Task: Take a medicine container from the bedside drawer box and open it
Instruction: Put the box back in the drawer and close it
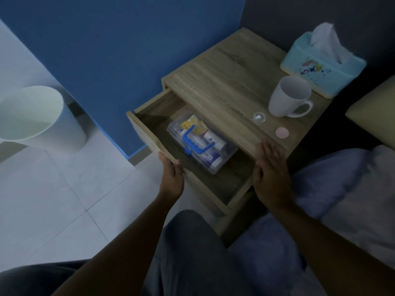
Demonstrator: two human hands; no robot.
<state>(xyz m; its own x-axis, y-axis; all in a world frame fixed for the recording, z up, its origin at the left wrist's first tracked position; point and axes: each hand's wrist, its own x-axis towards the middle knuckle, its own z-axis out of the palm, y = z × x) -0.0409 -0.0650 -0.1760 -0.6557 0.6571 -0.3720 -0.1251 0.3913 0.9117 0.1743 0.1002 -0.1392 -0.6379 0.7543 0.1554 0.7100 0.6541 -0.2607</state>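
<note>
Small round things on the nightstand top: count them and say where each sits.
2. A clear round lid sits left of the white mug; a pink disc lies nearer the front edge, just beyond the right hand. None looks hidden.

The nightstand (pixel 224 82) is showing a matt, grey-brown wood grain, and the open drawer (pixel 149 133) at its front edge is wearing the same finish. Inside the drawer, the box (pixel 226 152) is looking like clear, glossy plastic, with a handle (pixel 197 144) of smooth blue plastic; the packets within are seeming to be printed card, though the dim view is blurring them. Near the right back corner of the top, the mug (pixel 286 99) is gleaming like glazed white ceramic, and the tissue box (pixel 320 67) is showing smooth pale-blue plastic with soft paper rising from it. The bin (pixel 36 118) on the floor is looking like matt plastic.
</note>
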